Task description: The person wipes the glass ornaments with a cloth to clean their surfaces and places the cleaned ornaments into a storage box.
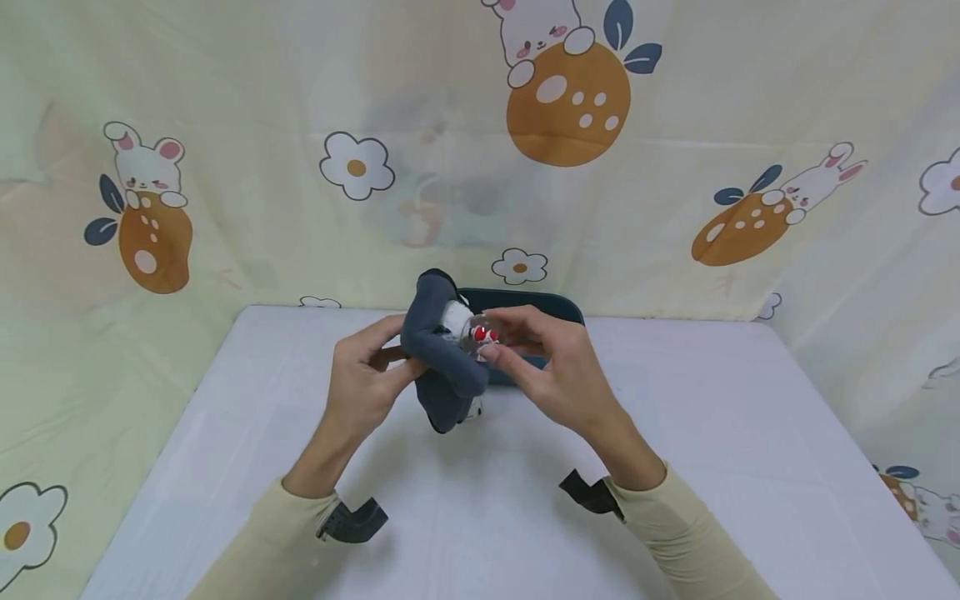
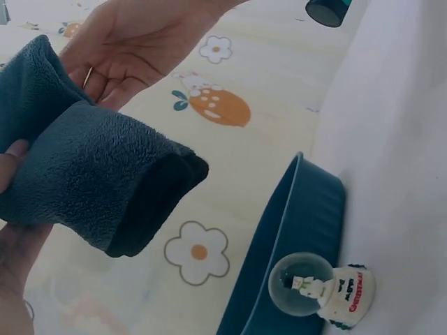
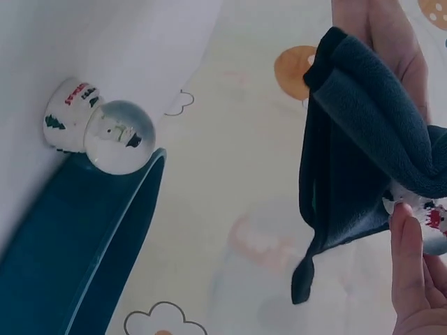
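A dark blue-grey fluffy cloth [image 1: 442, 354] is folded partly round a snow globe [image 1: 483, 335] that has red figures and a white base, both held up off the table. My left hand [image 1: 363, 375] grips the cloth from the left, around the base. From the right, my right hand [image 1: 551, 362] pinches the globe between thumb and fingers. In the right wrist view the globe's figures [image 3: 434, 218] show at the cloth's edge. A second snow globe [image 2: 300, 283], with a snowman inside and lettering on its white base, stands upright on the table beyond the cloth, mostly hidden in the head view.
A dark teal basin [image 1: 525, 297] stands at the table's back, behind the hands and close to the second snow globe. The white table [image 1: 660, 392] meets a patterned curtain [image 1: 262, 208] at the back. Dark straps [image 1: 352, 521] hang at both wrists.
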`<action>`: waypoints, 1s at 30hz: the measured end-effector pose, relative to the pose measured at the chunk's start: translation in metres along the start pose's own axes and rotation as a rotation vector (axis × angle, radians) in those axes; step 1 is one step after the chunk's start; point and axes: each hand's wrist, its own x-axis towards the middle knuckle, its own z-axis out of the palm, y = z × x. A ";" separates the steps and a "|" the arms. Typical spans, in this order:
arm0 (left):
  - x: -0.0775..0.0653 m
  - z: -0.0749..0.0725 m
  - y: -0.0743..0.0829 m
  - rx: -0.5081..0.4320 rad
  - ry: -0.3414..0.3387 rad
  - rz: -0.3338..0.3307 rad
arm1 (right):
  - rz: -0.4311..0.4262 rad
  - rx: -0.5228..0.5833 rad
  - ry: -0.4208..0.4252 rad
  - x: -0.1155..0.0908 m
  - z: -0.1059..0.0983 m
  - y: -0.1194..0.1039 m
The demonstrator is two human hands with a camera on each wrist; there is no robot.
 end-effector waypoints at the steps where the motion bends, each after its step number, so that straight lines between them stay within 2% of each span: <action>1: -0.001 0.001 0.000 0.002 0.003 0.014 | 0.025 0.004 -0.001 0.000 0.000 -0.001; 5: -0.003 0.003 -0.002 0.011 0.019 0.057 | 0.128 0.049 -0.007 -0.001 0.001 -0.004; 8: -0.004 0.003 -0.003 0.027 0.031 0.067 | 0.185 0.082 -0.019 -0.001 0.001 -0.007; 11: -0.004 0.003 -0.005 0.056 0.038 0.060 | 0.208 0.086 -0.047 0.000 0.001 -0.008; 13: -0.003 0.002 -0.006 0.064 0.037 0.056 | 0.187 0.071 -0.072 0.000 -0.001 -0.009; 15: -0.002 0.001 -0.006 0.061 0.028 0.049 | 0.147 0.042 -0.096 0.000 -0.003 -0.010; 18: -0.001 -0.002 -0.007 0.030 0.013 0.028 | 0.044 0.006 -0.112 0.001 -0.006 -0.010; 24: 0.003 -0.006 -0.001 -0.004 -0.024 -0.046 | -0.183 -0.073 -0.092 0.003 -0.009 -0.007; 27: 0.005 -0.006 0.008 -0.016 -0.037 -0.105 | -0.294 -0.149 -0.081 0.005 -0.010 -0.004; 30: 0.008 -0.005 0.020 -0.022 -0.044 -0.154 | -0.366 -0.218 -0.082 0.006 -0.012 -0.002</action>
